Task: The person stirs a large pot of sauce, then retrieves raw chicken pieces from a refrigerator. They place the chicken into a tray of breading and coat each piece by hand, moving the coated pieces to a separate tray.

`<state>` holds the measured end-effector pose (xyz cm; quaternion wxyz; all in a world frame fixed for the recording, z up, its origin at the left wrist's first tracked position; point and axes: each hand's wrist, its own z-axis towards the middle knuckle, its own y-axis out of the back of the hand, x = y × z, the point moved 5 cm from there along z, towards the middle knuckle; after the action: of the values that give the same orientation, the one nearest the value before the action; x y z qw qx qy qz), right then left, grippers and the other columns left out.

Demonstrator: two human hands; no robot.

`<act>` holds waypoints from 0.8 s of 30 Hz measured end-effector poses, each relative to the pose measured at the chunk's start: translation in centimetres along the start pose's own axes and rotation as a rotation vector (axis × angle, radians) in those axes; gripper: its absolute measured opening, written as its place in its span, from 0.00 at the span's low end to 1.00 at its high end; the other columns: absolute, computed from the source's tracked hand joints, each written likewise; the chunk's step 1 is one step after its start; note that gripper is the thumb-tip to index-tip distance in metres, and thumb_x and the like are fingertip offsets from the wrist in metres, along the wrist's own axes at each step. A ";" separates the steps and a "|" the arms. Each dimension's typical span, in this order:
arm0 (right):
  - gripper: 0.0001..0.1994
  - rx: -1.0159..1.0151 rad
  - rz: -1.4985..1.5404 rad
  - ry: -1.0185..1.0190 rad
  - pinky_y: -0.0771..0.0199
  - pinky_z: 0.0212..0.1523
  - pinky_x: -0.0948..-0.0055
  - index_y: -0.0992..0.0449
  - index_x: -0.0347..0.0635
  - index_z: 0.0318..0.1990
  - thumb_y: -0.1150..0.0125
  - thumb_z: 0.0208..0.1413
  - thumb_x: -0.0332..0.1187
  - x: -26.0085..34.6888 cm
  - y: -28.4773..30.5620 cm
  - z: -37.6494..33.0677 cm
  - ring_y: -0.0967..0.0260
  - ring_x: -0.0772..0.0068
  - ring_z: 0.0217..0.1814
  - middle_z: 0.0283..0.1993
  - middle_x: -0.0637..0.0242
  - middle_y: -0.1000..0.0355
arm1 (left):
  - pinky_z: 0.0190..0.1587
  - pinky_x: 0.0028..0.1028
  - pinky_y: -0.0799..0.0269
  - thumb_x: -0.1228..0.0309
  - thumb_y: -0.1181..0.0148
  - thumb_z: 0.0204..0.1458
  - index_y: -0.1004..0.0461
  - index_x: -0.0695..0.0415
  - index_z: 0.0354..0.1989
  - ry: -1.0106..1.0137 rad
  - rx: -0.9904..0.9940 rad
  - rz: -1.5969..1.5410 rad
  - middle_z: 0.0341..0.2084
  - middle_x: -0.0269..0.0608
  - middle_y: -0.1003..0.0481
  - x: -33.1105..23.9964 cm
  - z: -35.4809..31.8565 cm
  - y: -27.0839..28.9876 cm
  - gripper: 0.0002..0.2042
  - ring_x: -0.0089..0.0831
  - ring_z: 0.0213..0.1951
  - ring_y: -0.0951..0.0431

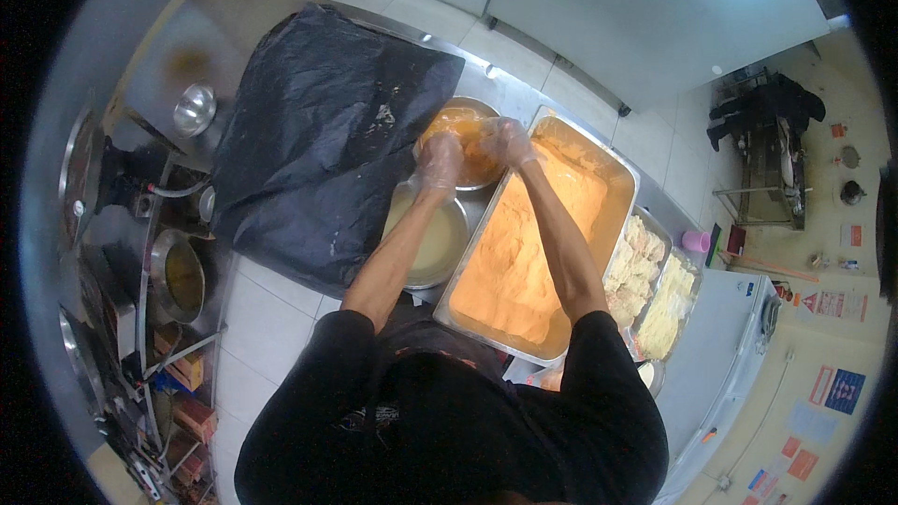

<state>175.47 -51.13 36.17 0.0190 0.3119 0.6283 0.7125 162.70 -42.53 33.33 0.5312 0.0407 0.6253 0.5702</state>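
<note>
Both my hands are at a round metal bowl (474, 105) at the far side of the counter, and both wear clear plastic gloves. Inside the bowl lies wet-looking orange stuff (481, 166), with a shiny, translucent orange patch near the far rim. My left hand (440, 161) reaches over the bowl's left part, its fingers curled in. At the right rim, my right hand (508, 142) is closed too. What the fingers hold is hidden or too small to name. Just nearer stands a bowl of pale liquid (438, 248), partly under my left forearm. A deep metal tray of orange powder (514, 271) lies beneath my right forearm.
Black plastic sheeting (337, 140) covers the counter on the left. Right of the powder tray are trays of pale, battered-looking pieces (636, 257) and pale yellow strips (666, 304), and a pink cup (695, 241). A small metal bowl (195, 109) sits far left, above cookware-laden racks.
</note>
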 end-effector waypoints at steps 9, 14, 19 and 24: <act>0.17 -0.232 0.098 -0.060 0.26 0.37 0.63 0.23 0.32 0.37 0.39 0.46 0.38 0.2 3.4 -2.8 0.25 0.53 0.35 0.34 0.42 0.26 | 0.33 0.42 0.25 0.74 0.48 0.50 0.22 0.61 0.23 -0.054 0.045 0.193 0.25 0.55 0.23 -3.4 -1.0 1.8 0.09 0.49 0.30 0.21; 0.13 -0.330 0.506 -0.149 0.25 0.33 0.70 0.20 0.38 0.40 0.34 0.49 0.36 -1.1 7.6 -6.4 0.26 0.72 0.34 0.35 0.62 0.22 | 0.33 0.43 0.25 0.72 0.49 0.50 0.24 0.63 0.23 -0.048 -0.058 0.148 0.24 0.56 0.24 -8.3 -2.0 6.4 0.10 0.50 0.30 0.21; 0.14 -0.301 0.731 -0.308 0.27 0.35 0.78 0.19 0.44 0.42 0.32 0.49 0.41 -3.5 15.7 -14.3 0.29 0.80 0.34 0.36 0.70 0.22 | 0.34 0.45 0.25 0.66 0.44 0.48 0.23 0.64 0.25 -0.267 -0.110 0.003 0.26 0.59 0.24 -13.8 -3.0 12.5 0.12 0.53 0.30 0.22; 0.17 -0.208 0.489 -0.258 0.26 0.39 0.70 0.20 0.43 0.43 0.33 0.50 0.43 -4.9 21.3 -22.2 0.26 0.72 0.38 0.38 0.65 0.22 | 0.31 0.40 0.27 0.67 0.38 0.41 0.23 0.63 0.24 -0.437 0.092 -0.123 0.23 0.54 0.24 -18.2 -4.3 13.0 0.10 0.49 0.26 0.22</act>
<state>176.85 -77.26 53.08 -0.0419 0.5384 0.4506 0.7109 160.32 -52.88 53.51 0.6853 0.1494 0.5221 0.4851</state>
